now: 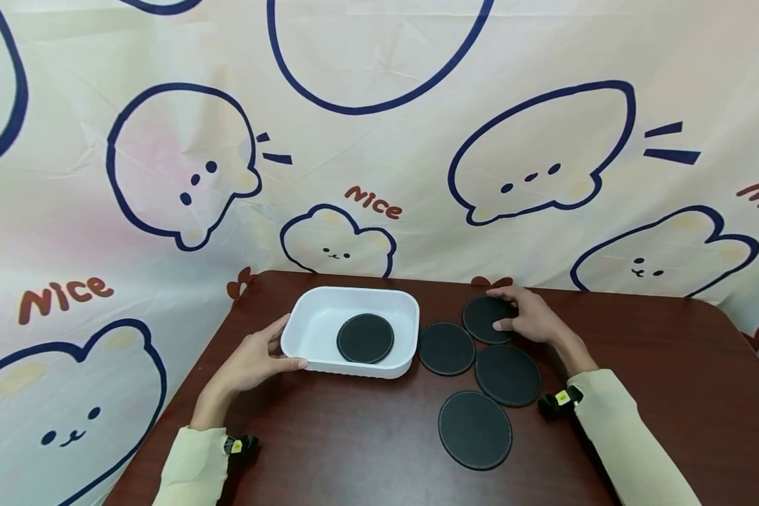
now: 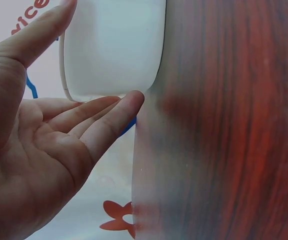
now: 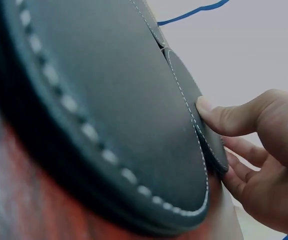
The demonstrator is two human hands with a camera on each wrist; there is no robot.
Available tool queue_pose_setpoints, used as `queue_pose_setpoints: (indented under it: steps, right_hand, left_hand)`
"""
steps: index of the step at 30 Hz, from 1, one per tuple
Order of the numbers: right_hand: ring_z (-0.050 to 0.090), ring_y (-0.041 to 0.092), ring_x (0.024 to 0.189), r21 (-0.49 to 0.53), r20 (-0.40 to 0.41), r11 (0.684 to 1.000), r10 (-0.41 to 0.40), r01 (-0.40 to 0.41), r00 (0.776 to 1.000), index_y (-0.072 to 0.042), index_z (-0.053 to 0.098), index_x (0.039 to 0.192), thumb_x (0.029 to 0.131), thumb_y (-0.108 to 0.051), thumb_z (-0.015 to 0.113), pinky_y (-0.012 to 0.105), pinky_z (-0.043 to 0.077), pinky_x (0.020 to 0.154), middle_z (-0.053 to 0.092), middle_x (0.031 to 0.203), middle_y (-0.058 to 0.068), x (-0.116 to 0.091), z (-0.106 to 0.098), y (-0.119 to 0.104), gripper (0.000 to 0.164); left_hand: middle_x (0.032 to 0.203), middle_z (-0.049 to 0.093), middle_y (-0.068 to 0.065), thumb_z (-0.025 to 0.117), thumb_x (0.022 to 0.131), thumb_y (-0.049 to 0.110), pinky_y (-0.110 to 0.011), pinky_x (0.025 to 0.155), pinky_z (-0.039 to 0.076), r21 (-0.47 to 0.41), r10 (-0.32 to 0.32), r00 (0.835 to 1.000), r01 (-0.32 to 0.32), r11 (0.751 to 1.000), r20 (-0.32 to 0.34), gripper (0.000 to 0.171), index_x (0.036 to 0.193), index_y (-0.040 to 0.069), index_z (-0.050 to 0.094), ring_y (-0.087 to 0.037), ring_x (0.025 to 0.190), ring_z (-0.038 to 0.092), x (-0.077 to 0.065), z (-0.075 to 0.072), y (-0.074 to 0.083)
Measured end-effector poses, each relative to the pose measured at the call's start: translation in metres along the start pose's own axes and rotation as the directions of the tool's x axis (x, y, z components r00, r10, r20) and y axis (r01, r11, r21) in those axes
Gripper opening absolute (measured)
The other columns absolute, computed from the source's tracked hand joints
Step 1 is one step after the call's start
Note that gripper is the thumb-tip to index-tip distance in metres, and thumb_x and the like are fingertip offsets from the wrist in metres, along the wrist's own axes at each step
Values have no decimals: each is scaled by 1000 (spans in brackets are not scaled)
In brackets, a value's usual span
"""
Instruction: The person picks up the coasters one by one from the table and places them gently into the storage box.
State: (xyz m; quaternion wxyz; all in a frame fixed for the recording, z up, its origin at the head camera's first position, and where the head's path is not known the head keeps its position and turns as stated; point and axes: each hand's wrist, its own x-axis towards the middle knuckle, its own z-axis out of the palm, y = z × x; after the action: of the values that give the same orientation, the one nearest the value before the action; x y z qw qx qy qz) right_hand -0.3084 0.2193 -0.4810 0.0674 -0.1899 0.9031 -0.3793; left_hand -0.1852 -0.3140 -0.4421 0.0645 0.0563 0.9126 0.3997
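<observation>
A white rectangular tray (image 1: 313,330) stands at the back left, with one round black coaster (image 1: 365,339) lying in it. My left hand (image 1: 253,358) holds the tray's left end, thumb along the near rim and fingers at the end wall. In the left wrist view the fingertips (image 2: 134,100) meet the tray's white end (image 2: 114,55). My right hand (image 1: 534,316) grips the farthest loose coaster (image 1: 481,320). The right wrist view shows the thumb (image 3: 224,117) on that coaster's face and the other fingers around its edge, partly hidden behind it.
Three more black coasters with pale stitching lie right of the tray: one beside it (image 1: 446,349), one near my right wrist (image 1: 508,376), one closest to me (image 1: 475,430). The dark brown table (image 1: 354,436) ends at a patterned cloth (image 1: 367,154) behind.
</observation>
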Motion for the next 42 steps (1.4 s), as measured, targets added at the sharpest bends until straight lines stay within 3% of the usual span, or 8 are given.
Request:
queue_pose_setpoints:
  steps: [6,12,16,20,27,36,42]
  right_hand:
    - [55,51,142,68,-95,995,79,-72,992,-1,53,156,94,-7,82,65,48,115,57,154,30,-1,1,-3,69]
    - [63,49,133,94,-117,987,139,-129,983,-2,54,156,95,-11,83,58,56,107,61,150,31,-5,-3,-5,68]
    - [68,44,122,97,-134,985,156,-144,979,-2,58,152,95,-13,83,47,60,96,67,139,29,-10,-8,-8,63]
    - [69,45,123,97,-151,984,163,-149,975,-2,61,149,96,-14,82,40,62,91,70,132,28,-12,-10,-10,58]
    - [74,41,114,133,-170,983,147,-126,974,-2,61,148,100,-14,77,22,61,77,71,131,29,-17,-12,-16,52]
    - [75,12,89,225,-195,971,125,-80,973,-3,59,152,104,-17,73,29,62,68,70,131,29,-26,-19,-29,52]
    - [76,9,88,300,-160,951,121,-68,980,-3,56,154,106,-18,70,29,65,73,69,131,29,-30,-23,-38,53]
  left_hand:
    - [158,55,-27,91,87,39,-50,103,61,-2,6,1000,-6,1000,-3,108,170,8,29,-41,129,69,-1,0,-2]
    - [157,56,-27,91,87,40,-50,102,62,11,18,1000,-18,1000,-1,108,169,8,30,-41,129,69,1,0,-2]
    - [158,55,-27,91,87,40,-51,102,61,26,20,1000,-20,999,-3,108,169,6,30,-43,131,68,1,-1,-2]
    - [159,53,-28,91,88,39,-52,103,60,33,22,1000,-22,999,-6,108,169,5,29,-44,132,67,2,-1,-2]
    - [160,52,-28,90,88,40,-53,104,60,34,21,1000,-21,999,-1,108,170,6,29,-44,134,66,1,-1,-3]
    - [158,54,-28,90,88,40,-52,103,61,34,29,1000,-29,999,0,108,169,5,29,-42,132,68,1,-1,-3]
    - [159,53,-28,91,88,39,-52,104,60,33,25,1000,-25,999,0,108,169,5,29,-43,132,67,1,-1,-2]
